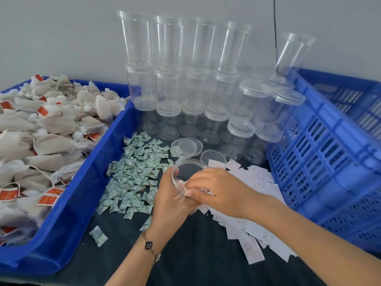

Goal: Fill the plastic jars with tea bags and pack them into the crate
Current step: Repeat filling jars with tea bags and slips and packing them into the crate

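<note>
Jar (186,172), clear plastic, open, near centre on dark table (185,254): gripped by left hand (171,195); right hand (214,190) pinches something small at its mouth, item unclear. Tea bags (45,129) heaped in left tray (86,182); crate (329,162) right. Step: early filling. Next: reach left for tea bags.

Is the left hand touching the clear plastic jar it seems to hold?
Touching. The head view shows the left hand with fingers wrapped around the clear plastic jar, no gap visible.
</note>
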`<state>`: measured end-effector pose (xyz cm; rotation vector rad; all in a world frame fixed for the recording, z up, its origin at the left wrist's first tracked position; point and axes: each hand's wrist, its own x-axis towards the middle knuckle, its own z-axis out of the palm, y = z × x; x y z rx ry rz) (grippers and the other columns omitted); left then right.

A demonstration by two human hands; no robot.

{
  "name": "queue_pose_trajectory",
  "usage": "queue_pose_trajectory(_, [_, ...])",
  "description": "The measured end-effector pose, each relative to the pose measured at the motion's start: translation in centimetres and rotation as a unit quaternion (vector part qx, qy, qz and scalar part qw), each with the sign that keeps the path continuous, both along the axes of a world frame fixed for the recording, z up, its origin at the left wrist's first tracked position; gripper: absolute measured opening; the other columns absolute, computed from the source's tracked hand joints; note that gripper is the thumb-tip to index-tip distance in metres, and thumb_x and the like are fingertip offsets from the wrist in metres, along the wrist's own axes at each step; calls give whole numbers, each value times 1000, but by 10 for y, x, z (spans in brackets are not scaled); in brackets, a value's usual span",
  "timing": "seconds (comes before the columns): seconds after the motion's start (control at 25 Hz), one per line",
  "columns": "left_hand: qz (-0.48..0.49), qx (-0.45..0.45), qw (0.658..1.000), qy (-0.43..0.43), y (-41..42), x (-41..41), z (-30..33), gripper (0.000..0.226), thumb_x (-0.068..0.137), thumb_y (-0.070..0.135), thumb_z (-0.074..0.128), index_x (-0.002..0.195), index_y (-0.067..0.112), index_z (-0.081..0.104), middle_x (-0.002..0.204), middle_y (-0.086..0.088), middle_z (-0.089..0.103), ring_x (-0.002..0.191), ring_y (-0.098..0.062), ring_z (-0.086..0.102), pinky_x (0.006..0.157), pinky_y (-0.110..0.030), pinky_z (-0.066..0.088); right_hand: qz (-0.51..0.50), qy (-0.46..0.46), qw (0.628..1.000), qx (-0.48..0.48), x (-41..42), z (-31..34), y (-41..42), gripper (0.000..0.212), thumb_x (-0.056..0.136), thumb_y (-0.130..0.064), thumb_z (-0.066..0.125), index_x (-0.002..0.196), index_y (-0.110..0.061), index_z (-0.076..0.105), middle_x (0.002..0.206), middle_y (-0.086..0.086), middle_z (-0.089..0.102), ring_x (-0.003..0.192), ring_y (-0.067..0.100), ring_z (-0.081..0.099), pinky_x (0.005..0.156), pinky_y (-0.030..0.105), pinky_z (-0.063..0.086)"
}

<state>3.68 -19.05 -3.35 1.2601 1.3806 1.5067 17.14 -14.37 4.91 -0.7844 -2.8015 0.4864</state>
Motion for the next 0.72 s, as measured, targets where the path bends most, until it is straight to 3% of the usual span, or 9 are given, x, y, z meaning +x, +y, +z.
queue_pose_trajectory(0.12, [13, 17, 996, 89, 5, 3, 0, 45, 65, 28, 73, 85, 62, 50, 77, 24, 63, 63, 0, 61, 53, -31, 58, 26, -156, 985, 74, -15, -1, 0, 65, 87, -71, 14, 83, -21, 55, 86, -14, 56, 94, 11, 43, 90, 34, 33])
queue_pose_trajectory(0.16, [29, 15, 994, 101, 8, 1, -5, 40, 72, 24, 71, 88, 57, 56, 74, 21, 64, 63, 0, 62, 52, -27, 56, 20, -182, 979, 92, -22, -1, 2, 68, 85, -74, 14, 80, -20, 55, 88, -12, 58, 96, 13, 45, 89, 35, 34])
queue_pose_trajectory(0.24, [34, -4, 993, 112, 13, -3, -11, 25, 77, 17, 69, 98, 28, 60, 68, 14, 62, 60, 1, 59, 50, -19, 49, -2, -236, 966, 107, -36, -1, 7, 73, 82, -79, 19, 76, -17, 58, 86, -9, 57, 98, 17, 45, 85, 32, 33])
queue_pose_trajectory(0.32, [31, -24, 991, 127, 16, -7, -14, 37, 68, 22, 75, 98, 12, 55, 68, 14, 56, 62, 7, 54, 56, -12, 43, -17, -295, 952, 77, -46, 0, 10, 77, 79, -82, 24, 81, -15, 61, 92, -5, 58, 99, 19, 45, 84, 31, 30])
queue_pose_trajectory(0.4, [40, -29, 994, 101, 13, -7, -11, 51, 61, 20, 80, 105, 21, 52, 74, 16, 59, 69, 8, 57, 59, -6, 43, -21, -326, 945, 30, -53, 5, 11, 81, 78, -82, 25, 89, -15, 67, 97, -1, 64, 98, 20, 52, 84, 31, 38])
queue_pose_trajectory(0.48, [66, -25, 992, 102, 10, -7, -11, 53, 56, 28, 81, 95, 38, 48, 77, 13, 60, 74, 1, 61, 58, -9, 46, -25, -245, 968, -50, -50, 16, 10, 75, 77, -81, 25, 85, -20, 68, 83, -3, 67, 81, 16, 61, 73, 29, 48])
queue_pose_trajectory(0.56, [71, -29, 990, 117, 4, -12, -12, 65, 49, 46, 84, 99, 47, 44, 98, 13, 59, 88, 1, 62, 69, -19, 52, -81, -30, 991, -100, -39, 25, 16, 62, 83, -70, 34, 76, -18, 66, 64, -6, 63, 59, 9, 58, 59, 21, 49])
queue_pose_trajectory(0.64, [72, -50, 991, 102, 0, -17, -11, 75, 43, 56, 84, 104, 50, 39, 110, 22, 53, 99, 9, 56, 81, -21, 49, -201, 153, 966, -59, -18, 16, 32, 43, 91, -45, 46, 77, -8, 64, 65, 0, 64, 60, 15, 60, 62, 29, 52])
queue_pose_trajectory(0.72, [71, -53, 991, 98, 1, -19, -11, 77, 40, 58, 83, 102, 54, 37, 109, 33, 50, 102, 17, 50, 81, -14, 42, -284, 75, 956, 1, 5, -5, 43, 24, 94, -27, 49, 90, -12, 67, 87, 3, 69, 81, 22, 64, 74, 38, 53])
